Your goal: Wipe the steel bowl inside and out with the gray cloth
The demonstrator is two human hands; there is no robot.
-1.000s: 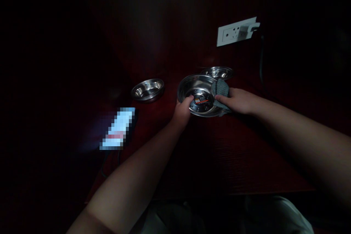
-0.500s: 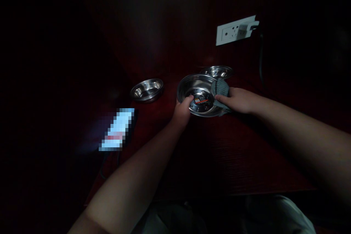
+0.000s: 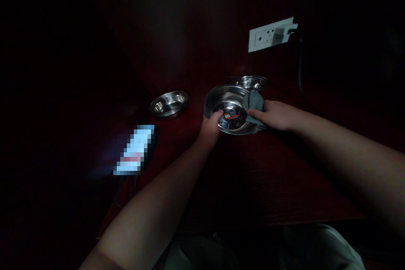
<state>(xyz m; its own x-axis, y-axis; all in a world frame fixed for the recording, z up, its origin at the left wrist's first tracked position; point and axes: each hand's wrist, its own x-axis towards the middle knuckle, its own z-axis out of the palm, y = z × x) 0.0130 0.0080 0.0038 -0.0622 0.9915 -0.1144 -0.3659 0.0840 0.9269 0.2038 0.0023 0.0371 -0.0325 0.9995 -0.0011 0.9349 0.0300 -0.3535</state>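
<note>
A shiny metal bowl (image 3: pixel 228 95) with an orange and black label on its inner bottom is held tilted above the dark red table. My left hand (image 3: pixel 210 128) grips its near left rim, thumb inside and the other fingers hidden beneath. On the bowl's right side, my right hand (image 3: pixel 275 114) is closed on a grey-green cloth (image 3: pixel 254 101), which is folded over the rim and pressed to the metal. Behind the held bowl sits another metal bowl (image 3: pixel 253 82), partly covered by it. To the left, what look like stacked metal bowls (image 3: pixel 169 104) rest on the table.
A lit, pixelated screen (image 3: pixel 135 149) stands at the left of the table (image 3: pixel 253 190), with thin cables below it. A white wall socket (image 3: pixel 268 36) holds a plug, and a dark cord (image 3: pixel 300 67) hangs down beside it. Surroundings are very dark.
Almost nothing differs. The view has shifted very slightly, while both hands, the bowl and the cloth keep the same hold and position.
</note>
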